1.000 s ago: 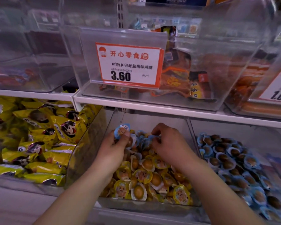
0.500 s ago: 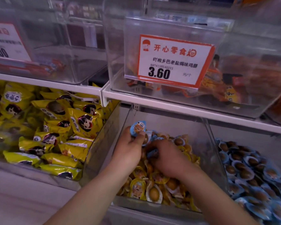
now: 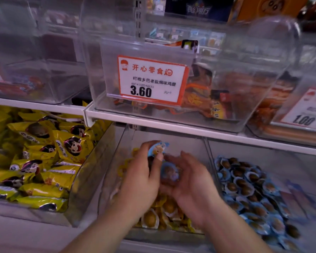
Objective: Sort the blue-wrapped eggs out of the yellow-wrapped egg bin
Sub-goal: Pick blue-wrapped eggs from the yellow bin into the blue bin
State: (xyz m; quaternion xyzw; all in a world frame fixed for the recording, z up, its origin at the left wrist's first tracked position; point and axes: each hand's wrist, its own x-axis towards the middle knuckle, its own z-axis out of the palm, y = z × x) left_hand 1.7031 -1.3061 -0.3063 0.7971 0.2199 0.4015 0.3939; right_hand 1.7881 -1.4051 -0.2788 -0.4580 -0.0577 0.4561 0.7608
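**Blue eggs gathered over yellow bin**

Your left hand (image 3: 144, 179) pinched blue-wrapped eggs (image 3: 158, 149) above the yellow-wrapped egg bin (image 3: 211, 172); your right hand (image 3: 192, 181) cupped another, fingers relaxed. Judged light, slick-wrapped, crushable: pinch the wrapper rims.

Two bare forearms enter from the bottom edge, with no sleeves, watch, or rings in view. The left hand (image 3: 140, 181) and right hand (image 3: 192, 187) are ungloved, with short, unpainted nails on the fingers (image 3: 158, 157).

Egg bin (image 3: 115, 172) centre on lower shelf; snack packs (image 3: 44, 161) in bin to left, more eggs (image 3: 244, 189) right; price tag (image 3: 150, 79) above; both hands over centre bin.
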